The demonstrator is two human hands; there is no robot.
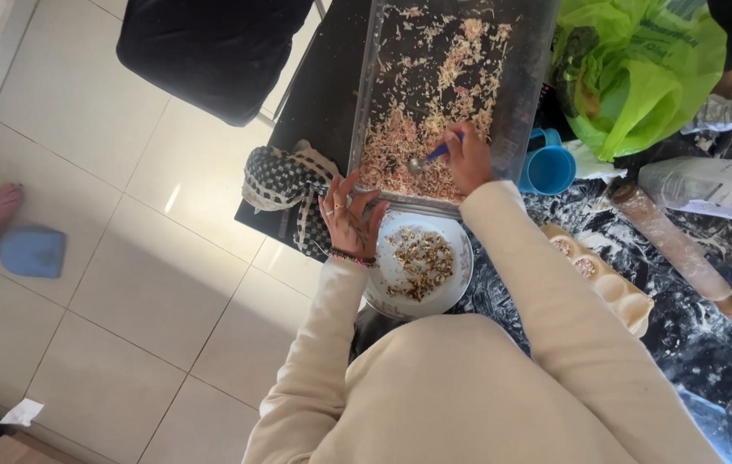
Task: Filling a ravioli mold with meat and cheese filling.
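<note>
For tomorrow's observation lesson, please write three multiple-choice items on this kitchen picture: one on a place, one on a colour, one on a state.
1. Where does the round white plate of chopped filling stand?
A. On the floor tiles
B. On the dark counter, just before the clear plastic tub
C. Inside the green bag

2. What colour is the plastic cup beside the clear plastic tub of shredded mix?
A. Blue
B. Red
C. Yellow

3. What is the right hand doing?
A. Lying flat on the rolling pin
B. Hanging empty
C. Gripping a blue-handled metal spoon in the tub

Answers: 1 B, the plate sits at the tub's near edge on the counter. 2 A, the cup is plainly blue. 3 C, the fingers close round the spoon's handle, its bowl in the mix; the left hand is spread open, holding nothing.
</note>
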